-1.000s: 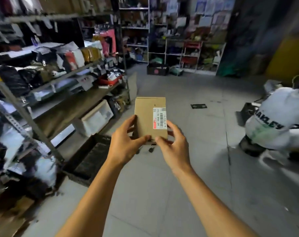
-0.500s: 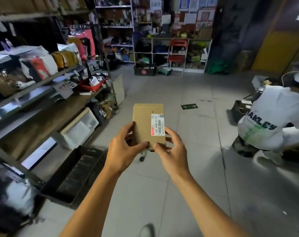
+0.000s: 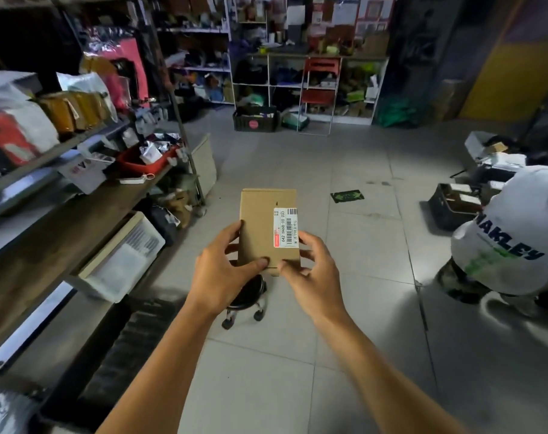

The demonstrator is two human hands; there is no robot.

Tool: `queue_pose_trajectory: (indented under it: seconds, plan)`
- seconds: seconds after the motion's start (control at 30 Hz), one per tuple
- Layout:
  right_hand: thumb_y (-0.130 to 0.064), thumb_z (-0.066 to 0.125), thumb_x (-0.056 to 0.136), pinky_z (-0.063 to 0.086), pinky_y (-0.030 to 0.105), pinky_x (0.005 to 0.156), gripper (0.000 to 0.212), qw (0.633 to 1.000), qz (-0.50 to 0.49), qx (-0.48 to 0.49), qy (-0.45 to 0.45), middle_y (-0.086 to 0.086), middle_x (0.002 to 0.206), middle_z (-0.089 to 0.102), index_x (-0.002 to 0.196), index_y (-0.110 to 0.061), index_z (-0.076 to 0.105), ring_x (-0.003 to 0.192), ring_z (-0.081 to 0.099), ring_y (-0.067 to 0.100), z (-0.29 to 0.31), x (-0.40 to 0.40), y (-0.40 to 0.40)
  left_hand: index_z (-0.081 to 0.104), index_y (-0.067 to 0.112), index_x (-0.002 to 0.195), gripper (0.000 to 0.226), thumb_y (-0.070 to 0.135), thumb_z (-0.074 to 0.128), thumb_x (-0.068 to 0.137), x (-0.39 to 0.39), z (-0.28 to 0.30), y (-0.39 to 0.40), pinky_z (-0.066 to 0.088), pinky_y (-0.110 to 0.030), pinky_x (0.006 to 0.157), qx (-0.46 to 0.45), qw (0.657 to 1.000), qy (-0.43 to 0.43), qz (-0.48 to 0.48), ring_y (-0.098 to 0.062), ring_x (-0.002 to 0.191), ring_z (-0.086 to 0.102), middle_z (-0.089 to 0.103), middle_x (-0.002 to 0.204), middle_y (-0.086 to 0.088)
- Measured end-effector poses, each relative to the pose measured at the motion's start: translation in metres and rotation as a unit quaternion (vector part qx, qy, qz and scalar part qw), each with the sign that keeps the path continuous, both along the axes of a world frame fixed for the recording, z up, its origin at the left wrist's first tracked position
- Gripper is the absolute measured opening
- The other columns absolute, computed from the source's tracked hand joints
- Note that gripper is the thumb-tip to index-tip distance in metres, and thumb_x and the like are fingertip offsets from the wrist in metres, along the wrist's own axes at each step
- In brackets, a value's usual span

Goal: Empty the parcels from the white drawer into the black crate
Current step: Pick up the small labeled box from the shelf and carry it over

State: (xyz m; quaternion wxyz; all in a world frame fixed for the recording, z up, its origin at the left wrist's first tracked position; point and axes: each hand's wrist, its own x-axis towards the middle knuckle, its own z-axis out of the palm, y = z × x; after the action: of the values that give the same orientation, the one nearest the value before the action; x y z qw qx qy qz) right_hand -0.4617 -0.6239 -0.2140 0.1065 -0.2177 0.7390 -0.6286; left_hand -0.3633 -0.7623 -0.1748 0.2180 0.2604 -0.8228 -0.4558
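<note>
A small brown cardboard parcel [image 3: 263, 220] with a white barcode label is held upright in front of me at the middle of the view. My left hand [image 3: 222, 274] grips its lower left side and my right hand [image 3: 310, 274] grips its lower right corner. A white drawer [image 3: 122, 264] sits on the low shelf at the left, tilted out towards the floor. On the floor below it at the lower left lies a black crate [image 3: 125, 346], dark and blurred. Its contents cannot be made out.
Metal shelves [image 3: 62, 170] loaded with bags and parcels run along the left. A small black wheeled stool [image 3: 244, 299] stands on the tiled floor beneath my hands. A person in a white shirt [image 3: 510, 245] crouches at the right beside boxes. More shelving and another black crate [image 3: 256, 119] stand at the back.
The view has swung right and moved forward, so the shelves and drawer have slid left. Both hands keep hold of the parcel. The wheeled stool has come into view below my hands.
</note>
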Motion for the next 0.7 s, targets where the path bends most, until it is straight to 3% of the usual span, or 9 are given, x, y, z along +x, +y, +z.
queue_pose_trajectory:
  seconds: [0.13, 0.3, 0.43, 0.5, 0.57, 0.7]
  plan:
    - [-0.011, 0.077, 0.085, 0.059, 0.029, 0.090, 0.060, 1.000, 0.004, 0.006, -0.005, -0.006, 0.135, 0.057, 0.137, -0.025, 0.052, 0.122, 0.055, 0.007, -0.006, -0.040, -0.034, 0.044, 0.022, 0.148, 0.085, 0.024, 0.087, 0.075, -0.042, -0.009, -0.035, 0.048, -0.026, 0.097, 0.011, 1.000, -0.013, 0.006, -0.005, 0.117, 0.055, 0.058, 0.137, 0.007]
    - [-0.011, 0.075, 0.086, 0.057, 0.019, 0.086, 0.059, 1.000, 0.013, 0.021, -0.008, -0.008, 0.134, 0.057, 0.137, -0.028, 0.050, 0.120, 0.057, 0.006, -0.020, -0.106, -0.081, 0.045, 0.025, 0.146, 0.086, 0.026, 0.088, 0.072, -0.109, -0.027, -0.087, 0.051, -0.029, 0.100, 0.025, 0.999, -0.023, 0.008, -0.001, 0.116, 0.057, 0.059, 0.133, 0.013]
    - [-0.012, 0.075, 0.086, 0.056, 0.021, 0.090, 0.058, 0.999, 0.032, 0.022, -0.010, -0.011, 0.133, 0.057, 0.136, -0.031, 0.050, 0.120, 0.056, 0.005, -0.029, -0.174, -0.130, 0.045, 0.026, 0.147, 0.086, 0.025, 0.089, 0.072, -0.174, -0.038, -0.134, 0.045, -0.012, 0.089, 0.030, 0.999, -0.027, 0.025, 0.003, 0.114, 0.056, 0.058, 0.133, 0.016]
    - [-0.013, 0.075, 0.087, 0.055, 0.023, 0.092, 0.059, 0.998, 0.045, 0.030, -0.013, -0.015, 0.131, 0.055, 0.136, -0.032, 0.049, 0.121, 0.053, 0.004, -0.029, -0.204, -0.155, 0.045, 0.025, 0.147, 0.086, 0.025, 0.088, 0.073, -0.201, -0.040, -0.154, 0.043, -0.010, 0.087, 0.034, 0.998, -0.027, 0.035, 0.001, 0.116, 0.056, 0.057, 0.135, 0.014]
    - [-0.014, 0.075, 0.087, 0.056, 0.025, 0.094, 0.059, 0.997, 0.060, 0.041, -0.020, -0.017, 0.130, 0.054, 0.137, -0.031, 0.048, 0.118, 0.052, 0.000, -0.029, -0.235, -0.182, 0.045, 0.024, 0.146, 0.085, 0.024, 0.088, 0.073, -0.228, -0.041, -0.178, 0.047, -0.015, 0.091, 0.049, 0.997, -0.029, 0.049, -0.001, 0.117, 0.056, 0.057, 0.136, 0.012]
    - [-0.015, 0.074, 0.088, 0.055, 0.028, 0.097, 0.059, 0.992, 0.112, 0.043, -0.027, -0.015, 0.134, 0.056, 0.139, -0.029, 0.049, 0.114, 0.052, -0.007, -0.028, -0.282, -0.237, 0.046, 0.030, 0.144, 0.086, 0.029, 0.089, 0.070, -0.261, -0.041, -0.224, 0.050, -0.040, 0.104, 0.067, 0.993, -0.038, 0.090, -0.005, 0.119, 0.057, 0.059, 0.134, 0.014]
